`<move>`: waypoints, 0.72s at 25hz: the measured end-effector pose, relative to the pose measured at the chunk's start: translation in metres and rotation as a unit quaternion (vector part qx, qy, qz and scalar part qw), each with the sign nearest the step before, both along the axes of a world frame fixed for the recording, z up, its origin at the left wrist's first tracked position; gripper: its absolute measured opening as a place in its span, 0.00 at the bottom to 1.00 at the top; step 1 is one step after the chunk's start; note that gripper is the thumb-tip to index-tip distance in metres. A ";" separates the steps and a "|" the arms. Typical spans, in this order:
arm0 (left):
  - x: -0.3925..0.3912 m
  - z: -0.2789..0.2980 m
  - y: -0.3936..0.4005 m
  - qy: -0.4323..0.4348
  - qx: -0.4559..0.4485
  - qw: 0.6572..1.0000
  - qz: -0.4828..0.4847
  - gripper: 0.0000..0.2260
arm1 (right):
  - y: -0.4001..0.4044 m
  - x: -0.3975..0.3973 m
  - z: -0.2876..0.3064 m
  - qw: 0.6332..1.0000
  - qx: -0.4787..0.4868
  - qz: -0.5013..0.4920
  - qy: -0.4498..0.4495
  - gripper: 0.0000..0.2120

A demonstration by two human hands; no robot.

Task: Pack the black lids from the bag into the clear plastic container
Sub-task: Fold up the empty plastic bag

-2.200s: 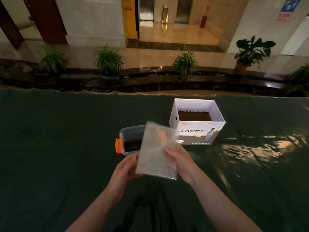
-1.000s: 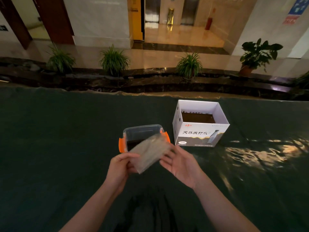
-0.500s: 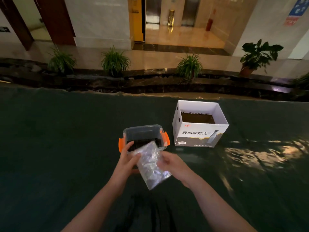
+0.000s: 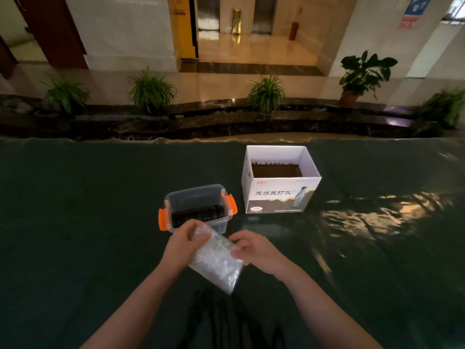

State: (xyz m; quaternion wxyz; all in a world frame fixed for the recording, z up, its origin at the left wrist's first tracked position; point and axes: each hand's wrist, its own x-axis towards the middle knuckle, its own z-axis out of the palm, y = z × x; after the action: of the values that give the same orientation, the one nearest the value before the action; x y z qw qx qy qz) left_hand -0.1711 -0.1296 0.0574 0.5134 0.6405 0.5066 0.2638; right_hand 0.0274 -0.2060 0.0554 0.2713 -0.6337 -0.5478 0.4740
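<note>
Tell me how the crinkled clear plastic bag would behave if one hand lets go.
The crinkled clear plastic bag looks thin and wrinkled, so it would probably flop. It appears empty, hence likely very light. Its glossy film may slip from the left hand.

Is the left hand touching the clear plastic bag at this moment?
Touching. The head view shows the left hand with its fingers curled over the upper end of the bag, with no gap; the right hand meets its other edge.
</note>
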 end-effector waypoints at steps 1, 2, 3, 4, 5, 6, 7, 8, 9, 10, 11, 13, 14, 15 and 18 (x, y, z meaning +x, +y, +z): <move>0.007 -0.003 0.000 -0.011 -0.007 1.000 0.023 0.04 | -0.004 0.009 -0.003 1.000 -0.002 -0.029 0.009 0.13; 0.014 -0.006 -0.002 -0.016 -0.010 0.999 0.030 0.04 | -0.010 0.019 -0.006 0.999 -0.003 -0.049 0.011 0.12; 0.022 -0.009 -0.004 -0.017 -0.005 0.999 0.030 0.03 | -0.015 0.028 -0.009 0.998 -0.002 -0.066 0.009 0.10; 0.030 -0.012 -0.007 -0.018 0.003 0.999 0.026 0.02 | -0.020 0.035 -0.011 0.996 0.006 -0.087 0.005 0.08; 0.038 -0.015 -0.010 -0.022 0.011 0.999 0.021 0.02 | -0.026 0.041 -0.012 0.993 0.020 -0.115 0.006 0.07; 0.046 -0.020 -0.013 -0.028 0.011 0.999 0.014 0.02 | -0.031 0.046 -0.015 0.988 0.035 -0.151 0.015 0.06; 0.053 -0.024 -0.016 -0.030 0.007 1.000 0.004 0.01 | -0.038 0.051 -0.017 0.981 0.051 -0.188 0.028 0.06; 0.060 -0.029 -0.018 -0.028 0.001 1.000 -0.006 0.01 | -0.046 0.054 -0.018 0.974 0.067 -0.213 0.035 0.07; 0.064 -0.033 -0.020 -0.027 -0.007 1.000 -0.012 0.00 | -0.053 0.056 -0.020 0.970 0.078 -0.226 0.035 0.08; 0.070 -0.038 -0.023 -0.027 -0.020 0.999 -0.024 0.01 | -0.065 0.059 -0.023 0.968 0.080 -0.237 0.029 0.11; 0.074 -0.042 -0.026 -0.027 -0.028 0.999 -0.036 0.02 | -0.076 0.061 -0.026 0.968 0.077 -0.240 0.016 0.14; 0.083 -0.052 -0.035 -0.014 -0.023 0.996 -0.083 0.04 | -0.102 0.061 -0.035 0.964 0.062 -0.255 -0.029 0.17; 0.088 -0.058 -0.040 -0.006 -0.017 0.993 -0.115 0.04 | -0.117 0.060 -0.041 0.957 0.050 -0.281 -0.051 0.16; 0.095 -0.064 -0.048 0.000 -0.013 0.988 -0.152 0.04 | -0.135 0.057 -0.049 0.944 0.036 -0.321 -0.067 0.14; 0.120 -0.083 -0.080 -0.007 0.008 0.969 -0.247 0.06 | -0.194 0.038 -0.074 0.887 0.003 -0.449 -0.102 0.14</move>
State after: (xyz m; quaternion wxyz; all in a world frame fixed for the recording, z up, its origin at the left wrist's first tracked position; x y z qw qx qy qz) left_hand -0.0510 -0.2094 -0.0258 0.5605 0.7484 0.3269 0.1371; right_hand 0.0658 -0.3995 -0.0183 0.3999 -0.8561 -0.2308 0.2320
